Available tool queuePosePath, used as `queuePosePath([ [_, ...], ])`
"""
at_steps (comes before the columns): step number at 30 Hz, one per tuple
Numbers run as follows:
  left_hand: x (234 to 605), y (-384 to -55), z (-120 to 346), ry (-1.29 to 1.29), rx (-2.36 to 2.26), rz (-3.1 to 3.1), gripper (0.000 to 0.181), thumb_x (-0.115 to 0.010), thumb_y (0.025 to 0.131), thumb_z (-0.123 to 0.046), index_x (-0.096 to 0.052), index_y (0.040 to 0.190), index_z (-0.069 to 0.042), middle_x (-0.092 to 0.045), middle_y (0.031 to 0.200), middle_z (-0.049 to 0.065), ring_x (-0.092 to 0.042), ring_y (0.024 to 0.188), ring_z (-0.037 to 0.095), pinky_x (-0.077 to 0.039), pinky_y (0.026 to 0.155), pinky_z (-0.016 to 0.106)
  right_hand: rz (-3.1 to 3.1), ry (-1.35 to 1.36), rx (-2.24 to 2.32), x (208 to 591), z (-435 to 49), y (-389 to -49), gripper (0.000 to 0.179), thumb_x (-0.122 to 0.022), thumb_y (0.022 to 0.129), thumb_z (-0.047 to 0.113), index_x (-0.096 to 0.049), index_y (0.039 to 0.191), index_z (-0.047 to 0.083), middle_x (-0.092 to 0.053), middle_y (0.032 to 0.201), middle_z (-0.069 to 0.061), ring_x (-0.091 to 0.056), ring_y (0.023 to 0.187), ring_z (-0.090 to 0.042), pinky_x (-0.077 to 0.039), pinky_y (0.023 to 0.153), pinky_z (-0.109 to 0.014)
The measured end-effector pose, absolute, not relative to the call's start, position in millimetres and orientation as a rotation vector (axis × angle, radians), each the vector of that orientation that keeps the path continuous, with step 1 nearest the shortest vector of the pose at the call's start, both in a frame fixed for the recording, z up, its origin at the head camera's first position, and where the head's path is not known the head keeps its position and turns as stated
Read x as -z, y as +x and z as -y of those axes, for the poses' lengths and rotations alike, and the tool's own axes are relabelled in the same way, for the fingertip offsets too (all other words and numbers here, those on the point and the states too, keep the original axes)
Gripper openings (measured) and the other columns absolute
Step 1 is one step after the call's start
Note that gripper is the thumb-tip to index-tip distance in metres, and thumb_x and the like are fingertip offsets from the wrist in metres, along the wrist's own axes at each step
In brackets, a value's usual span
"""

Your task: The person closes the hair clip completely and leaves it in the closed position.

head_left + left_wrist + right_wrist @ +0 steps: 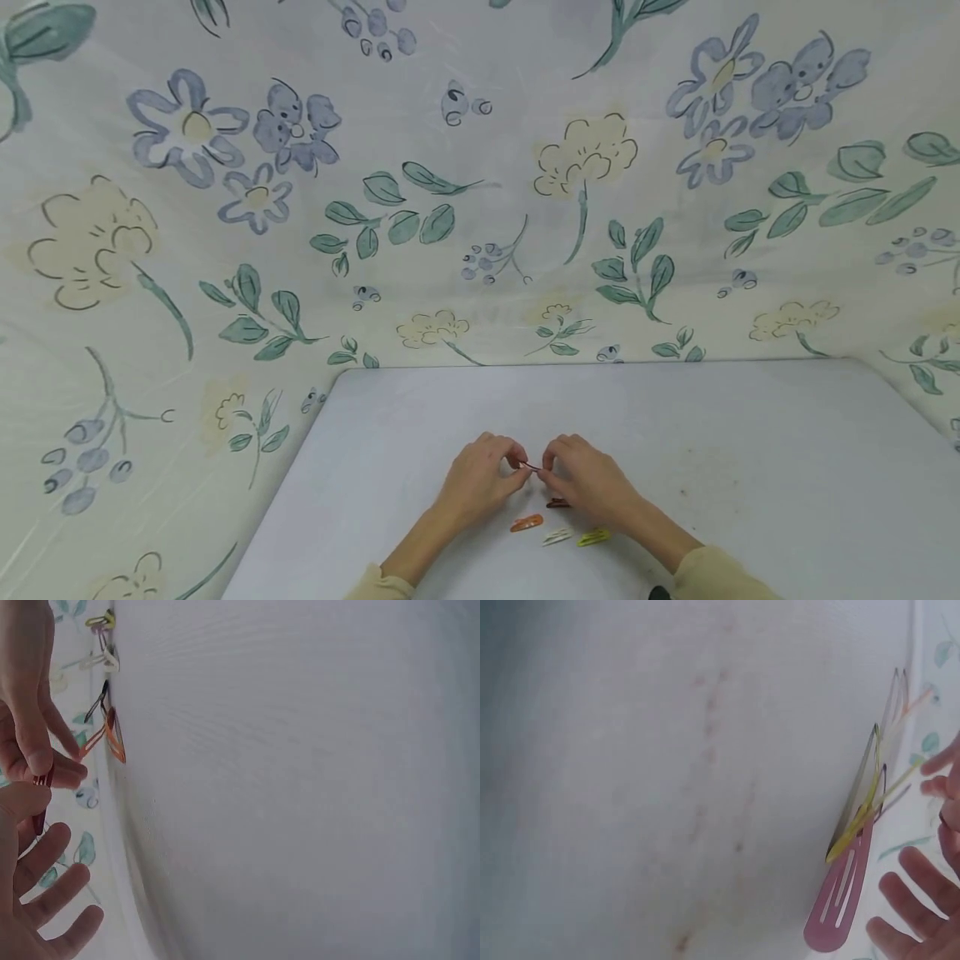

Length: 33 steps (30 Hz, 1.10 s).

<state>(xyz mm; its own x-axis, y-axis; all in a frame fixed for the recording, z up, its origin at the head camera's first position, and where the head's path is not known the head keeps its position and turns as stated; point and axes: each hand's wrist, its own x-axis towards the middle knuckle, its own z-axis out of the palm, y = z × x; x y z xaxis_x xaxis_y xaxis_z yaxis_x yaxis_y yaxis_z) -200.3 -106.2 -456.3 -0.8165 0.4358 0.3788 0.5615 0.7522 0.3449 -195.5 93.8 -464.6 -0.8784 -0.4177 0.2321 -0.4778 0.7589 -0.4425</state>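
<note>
A dark red snap hair clip [43, 799] is held between both hands above the table. My left hand [480, 477] pinches one end of it between thumb and forefinger; its other fingers spread apart in the left wrist view. The other end is pinched by the thumb and fingers of my right hand [592, 482]. Below the hands lie an orange clip [527, 523], a dark brown clip [557, 503], a whitish clip [557, 537] and a yellow clip [594, 537]. A mauve clip [836, 907] shows in the right wrist view, near the yellow one.
The white table [420, 408] runs back to a flowered cloth [517, 275] that hangs behind and beside it. Small brownish marks [709, 727] dot the tabletop on the right. Part of a black object [659, 592] shows at the bottom edge, beside the right sleeve.
</note>
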Motion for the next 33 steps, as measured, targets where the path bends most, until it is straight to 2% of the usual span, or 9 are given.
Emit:
queuePosePath([
  [10,452.9,-201.5,97.2,-0.731,0.741,2.725,0.013,-0.075,0.086,-0.026,-0.067,0.094,-0.019,-0.065,0.086,-0.008,-0.057,0.086,0.014,-0.046,0.072,0.028,2.825,0.620,-0.838,460.6,-103.9,-194.2,0.011,-0.072,0.090,0.022,-0.061,0.092,0.022,-0.061,0.098,0.007,-0.052,0.086,-0.011,-0.054,0.074,-0.032],
  [15,452.8,-201.8,94.2,-0.735,0.746,2.706,0.013,-0.075,0.086,-0.024,-0.067,0.093,-0.018,-0.065,0.086,-0.007,-0.055,0.086,0.012,-0.047,0.074,0.029,2.801,0.584,-0.862,462.5,-107.6,-195.8,0.013,-0.073,0.089,0.021,-0.060,0.092,0.022,-0.061,0.098,0.007,-0.054,0.088,-0.012,-0.054,0.078,-0.034],
  [22,456.5,-205.4,86.2,-0.684,0.864,2.620,0.010,-0.075,0.084,-0.019,-0.066,0.089,-0.017,-0.066,0.085,-0.007,-0.059,0.087,0.018,-0.048,0.073,0.028,2.736,0.506,-0.974,461.2,-110.0,-195.4,0.015,-0.074,0.088,0.019,-0.060,0.090,0.022,-0.061,0.097,0.005,-0.058,0.091,-0.018,-0.054,0.084,-0.038],
  [26,456.5,-206.5,80.1,-0.649,0.949,2.572,0.010,-0.074,0.085,-0.018,-0.066,0.090,-0.016,-0.064,0.084,-0.005,-0.059,0.088,0.020,-0.049,0.074,0.029,2.711,0.417,-1.054,457.3,-111.1,-195.0,0.015,-0.074,0.088,0.020,-0.060,0.093,0.021,-0.063,0.101,0.002,-0.059,0.098,-0.023,-0.053,0.088,-0.041],
  [33,455.1,-208.2,69.6,-0.594,1.064,2.496,0.011,-0.074,0.084,-0.017,-0.066,0.092,-0.017,-0.061,0.085,-0.003,-0.057,0.089,0.020,-0.049,0.074,0.028,2.628,0.368,-1.099,454.9,-113.6,-196.9,0.017,-0.075,0.088,0.020,-0.061,0.096,0.017,-0.063,0.102,0.000,-0.061,0.100,-0.026,-0.053,0.085,-0.041],
])
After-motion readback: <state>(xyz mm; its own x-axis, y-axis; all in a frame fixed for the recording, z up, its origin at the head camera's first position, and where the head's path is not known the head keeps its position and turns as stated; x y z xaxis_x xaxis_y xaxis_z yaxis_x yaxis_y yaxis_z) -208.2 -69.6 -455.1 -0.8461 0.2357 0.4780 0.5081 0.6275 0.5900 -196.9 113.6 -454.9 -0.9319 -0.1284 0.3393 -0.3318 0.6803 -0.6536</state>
